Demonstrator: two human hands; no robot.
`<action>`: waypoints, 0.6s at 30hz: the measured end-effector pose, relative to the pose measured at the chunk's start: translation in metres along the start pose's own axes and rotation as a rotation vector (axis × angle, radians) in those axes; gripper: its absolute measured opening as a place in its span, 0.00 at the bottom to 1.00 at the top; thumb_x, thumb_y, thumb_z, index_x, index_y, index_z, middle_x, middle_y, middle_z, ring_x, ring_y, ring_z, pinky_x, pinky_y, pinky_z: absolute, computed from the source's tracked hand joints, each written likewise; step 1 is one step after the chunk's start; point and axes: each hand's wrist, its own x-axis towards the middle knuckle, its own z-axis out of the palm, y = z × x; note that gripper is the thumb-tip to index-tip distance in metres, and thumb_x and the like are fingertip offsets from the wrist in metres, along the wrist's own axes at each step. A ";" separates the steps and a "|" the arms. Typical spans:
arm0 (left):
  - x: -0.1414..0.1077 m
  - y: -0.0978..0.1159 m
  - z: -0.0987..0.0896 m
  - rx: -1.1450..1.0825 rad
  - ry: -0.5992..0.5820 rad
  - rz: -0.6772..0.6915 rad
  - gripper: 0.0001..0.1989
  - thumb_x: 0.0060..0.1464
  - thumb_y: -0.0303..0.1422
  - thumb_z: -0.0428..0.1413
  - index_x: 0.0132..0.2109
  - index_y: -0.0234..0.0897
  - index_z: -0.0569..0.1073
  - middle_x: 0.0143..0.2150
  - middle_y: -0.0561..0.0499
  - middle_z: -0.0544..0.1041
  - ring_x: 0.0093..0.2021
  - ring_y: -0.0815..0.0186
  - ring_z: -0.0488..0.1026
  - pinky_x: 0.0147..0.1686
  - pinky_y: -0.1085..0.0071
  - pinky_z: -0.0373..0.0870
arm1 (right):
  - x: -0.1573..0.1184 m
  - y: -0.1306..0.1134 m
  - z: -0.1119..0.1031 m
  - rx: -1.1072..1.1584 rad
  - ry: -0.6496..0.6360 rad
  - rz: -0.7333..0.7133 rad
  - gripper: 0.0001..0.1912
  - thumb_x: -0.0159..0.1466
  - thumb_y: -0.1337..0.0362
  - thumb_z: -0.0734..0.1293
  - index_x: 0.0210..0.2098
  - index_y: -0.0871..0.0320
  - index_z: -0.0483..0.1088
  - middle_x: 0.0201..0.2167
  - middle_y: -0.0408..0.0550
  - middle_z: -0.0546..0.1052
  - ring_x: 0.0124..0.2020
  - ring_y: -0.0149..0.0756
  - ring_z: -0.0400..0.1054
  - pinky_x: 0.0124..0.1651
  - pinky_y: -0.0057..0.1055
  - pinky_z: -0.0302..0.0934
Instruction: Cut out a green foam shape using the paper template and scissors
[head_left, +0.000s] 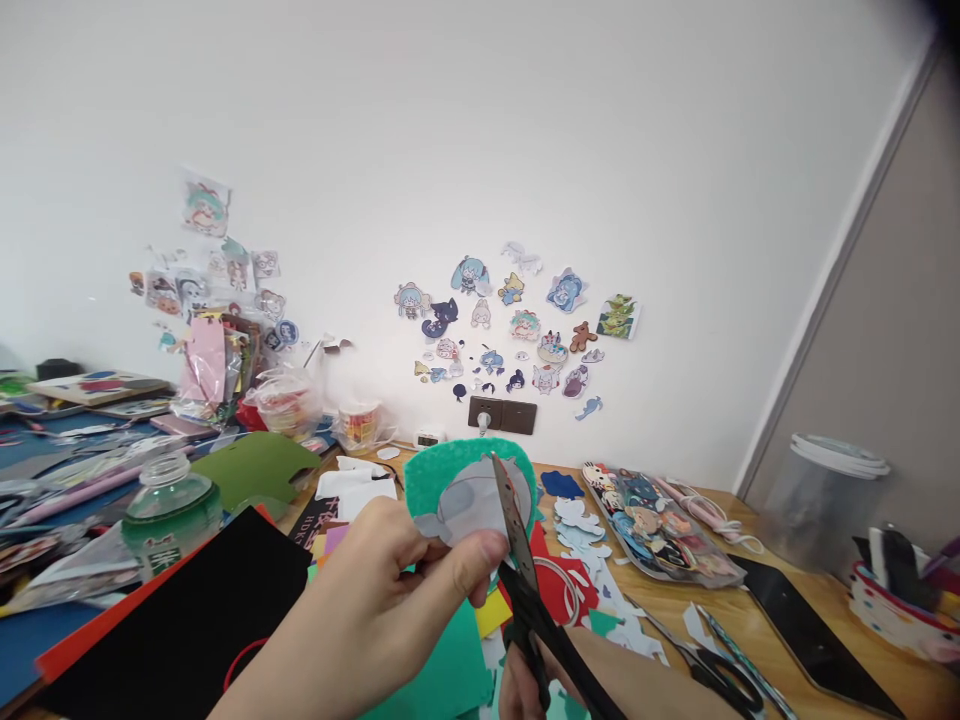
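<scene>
My left hand (397, 590) pinches a piece of green felt (427, 465) with a pale grey paper cutout (472, 500) lying on its face. The thumb presses on the paper near its lower edge. My right hand (532, 670) is closed round the black handles of a pair of scissors (517, 510). Their blades point up and cross the right side of the felt and paper. Part of the right hand is hidden behind the handles. Beneath both hands lie green sheets (442, 660) and a red piece (555, 575) among scraps.
A second pair of scissors (720, 675) and a dark phone-like slab (817, 630) lie at right, near a tray of cutouts (667, 540). A green bottle (169, 510) and a black sheet (195, 610) are at left. A clear bin (817, 510) stands by the wall.
</scene>
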 end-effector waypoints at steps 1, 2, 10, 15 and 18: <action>0.000 0.001 0.001 -0.008 -0.008 -0.006 0.20 0.56 0.41 0.47 0.21 0.38 0.69 0.17 0.56 0.66 0.20 0.74 0.63 0.19 0.80 0.57 | 0.002 -0.001 0.000 0.031 -0.002 -0.022 0.18 0.52 0.54 0.65 0.37 0.59 0.63 0.32 0.46 0.69 0.32 0.34 0.64 0.37 0.31 0.60; 0.000 0.003 0.003 -0.029 -0.006 -0.031 0.20 0.56 0.42 0.46 0.21 0.38 0.68 0.17 0.56 0.66 0.20 0.74 0.63 0.19 0.80 0.57 | 0.004 -0.001 0.001 0.062 -0.002 -0.041 0.19 0.52 0.52 0.65 0.36 0.59 0.63 0.32 0.47 0.69 0.33 0.35 0.64 0.38 0.32 0.60; -0.002 0.015 0.018 -0.335 0.080 -0.167 0.17 0.53 0.42 0.49 0.21 0.37 0.63 0.20 0.57 0.62 0.22 0.74 0.63 0.22 0.81 0.61 | 0.022 -0.010 -0.001 0.146 -0.006 -0.052 0.30 0.53 0.43 0.61 0.45 0.59 0.61 0.29 0.46 0.69 0.30 0.34 0.66 0.35 0.32 0.63; -0.003 0.025 0.020 -0.555 0.009 -0.288 0.18 0.53 0.45 0.47 0.22 0.39 0.60 0.18 0.56 0.63 0.22 0.71 0.66 0.23 0.76 0.64 | 0.020 -0.024 0.000 0.123 0.070 -0.052 0.24 0.63 0.48 0.50 0.47 0.57 0.62 0.36 0.47 0.71 0.36 0.35 0.68 0.41 0.35 0.63; -0.002 0.032 0.017 -0.519 -0.027 -0.312 0.18 0.53 0.45 0.46 0.22 0.39 0.59 0.17 0.55 0.66 0.19 0.70 0.66 0.18 0.76 0.63 | 0.015 -0.029 0.002 0.109 0.063 -0.073 0.20 0.65 0.52 0.52 0.47 0.58 0.63 0.37 0.48 0.71 0.35 0.33 0.68 0.40 0.35 0.64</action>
